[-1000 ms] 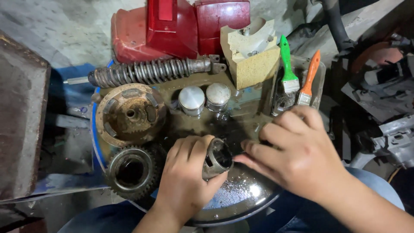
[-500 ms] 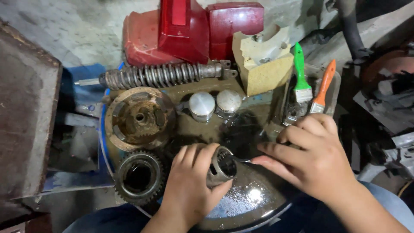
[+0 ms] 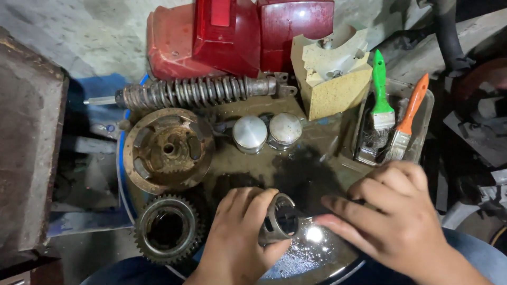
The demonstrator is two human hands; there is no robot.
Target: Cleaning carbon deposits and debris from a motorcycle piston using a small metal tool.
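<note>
I logged: left hand point(image 3: 235, 240) kept clenching sleeve point(image 3: 279, 226) | right hand point(image 3: 393, 211) flat, ungripped, slid nearer (fingertips beside sleeve) | drum point(image 3: 237, 174) parts unmoved

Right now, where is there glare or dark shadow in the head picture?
Head view: a bright glare spot shines on the wet tray between the left hand and right hand; the right edge is in deep shadow; the gear and brushes are sharp.

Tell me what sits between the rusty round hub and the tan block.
Two round metal pistons, side by side, between the hub and block, in the head view.
</note>
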